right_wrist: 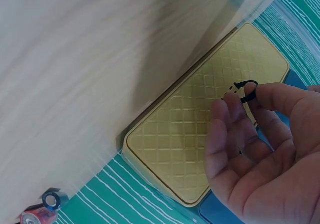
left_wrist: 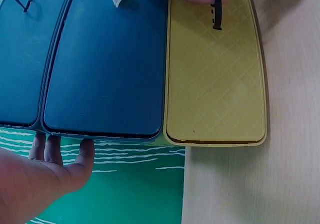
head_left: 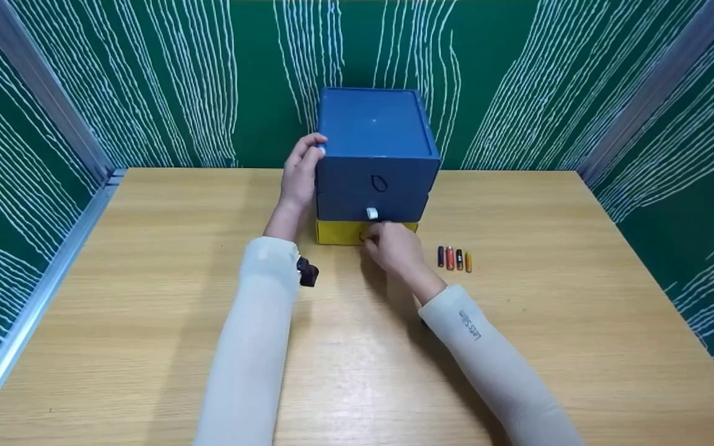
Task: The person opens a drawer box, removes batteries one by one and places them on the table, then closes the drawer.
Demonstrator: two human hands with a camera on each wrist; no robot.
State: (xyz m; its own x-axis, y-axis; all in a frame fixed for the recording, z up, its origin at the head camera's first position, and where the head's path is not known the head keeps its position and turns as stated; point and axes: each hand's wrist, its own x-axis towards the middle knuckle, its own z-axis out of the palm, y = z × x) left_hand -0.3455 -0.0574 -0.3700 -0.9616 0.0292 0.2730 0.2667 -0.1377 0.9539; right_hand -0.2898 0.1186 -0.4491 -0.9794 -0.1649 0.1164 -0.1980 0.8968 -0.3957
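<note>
– Where is the yellow drawer [head_left: 335,233] sitting?
– In the head view, it's sitting at the frame's centre, on the worktop [head_left: 146,279], with the blue drawers [head_left: 348,186] resting above.
– And the hands?
– The left hand [head_left: 299,176] is holding extended fingers against the blue drawers' left side. The right hand [head_left: 397,248] is mostly hiding its grip there.
– The right wrist view is revealing it: right of centre, fingers are pinching the black loop [right_wrist: 246,98].
– Only two batteries [head_left: 450,258] are showing there, lower left; the head view is showing four, right of centre.
</note>
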